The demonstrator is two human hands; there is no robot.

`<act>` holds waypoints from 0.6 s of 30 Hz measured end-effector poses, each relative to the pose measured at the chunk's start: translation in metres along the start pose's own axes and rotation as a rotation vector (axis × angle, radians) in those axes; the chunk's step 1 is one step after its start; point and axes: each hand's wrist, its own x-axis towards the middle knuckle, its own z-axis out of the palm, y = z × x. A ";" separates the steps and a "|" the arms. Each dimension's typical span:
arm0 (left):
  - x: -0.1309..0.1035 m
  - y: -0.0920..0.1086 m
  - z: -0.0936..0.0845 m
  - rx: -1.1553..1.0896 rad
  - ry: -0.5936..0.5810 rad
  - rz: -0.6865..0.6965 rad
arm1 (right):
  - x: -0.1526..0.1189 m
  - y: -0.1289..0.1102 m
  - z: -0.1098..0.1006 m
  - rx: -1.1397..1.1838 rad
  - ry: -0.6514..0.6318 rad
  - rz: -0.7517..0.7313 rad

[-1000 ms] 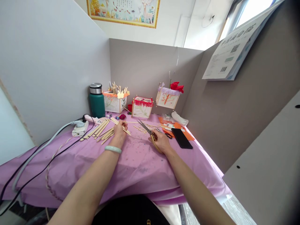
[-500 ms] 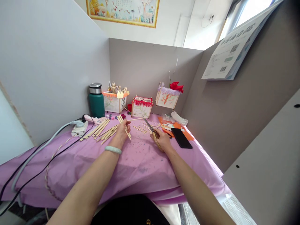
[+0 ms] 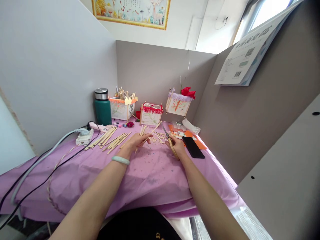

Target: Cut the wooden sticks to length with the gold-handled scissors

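Note:
My left hand (image 3: 139, 140) is closed on several thin wooden sticks (image 3: 143, 130), one of them slanting up to the right. My right hand (image 3: 177, 145) grips scissors (image 3: 172, 146) by their yellowish handles, the blades pointing up and left. Those blades lie close to the slanting stick's far end; whether they touch it is unclear. Two loose piles of sticks (image 3: 107, 136) rest left of my left hand. Short cut pieces (image 3: 158, 136) are scattered between the hands on the pink-purple cloth (image 3: 150, 173).
A green bottle (image 3: 103, 108), a box of sticks (image 3: 122, 110) and a red-fringed box (image 3: 151, 115) stand at the back. A purple-fringed box (image 3: 178, 105) hangs tilted. The phone (image 3: 193, 147) lies right. Cables (image 3: 53, 166) and a power strip (image 3: 84, 136) are left.
My left hand has moved slightly right, and its sticks are now fanned at different angles. My right hand has moved a little right with the scissors.

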 end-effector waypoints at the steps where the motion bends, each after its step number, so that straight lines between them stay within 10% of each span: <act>1: 0.000 0.000 -0.001 0.001 -0.035 -0.004 | 0.000 -0.001 0.000 -0.009 -0.013 -0.013; 18: 0.002 -0.002 0.002 -0.030 0.090 0.091 | -0.015 -0.039 0.000 -0.339 -0.189 -0.057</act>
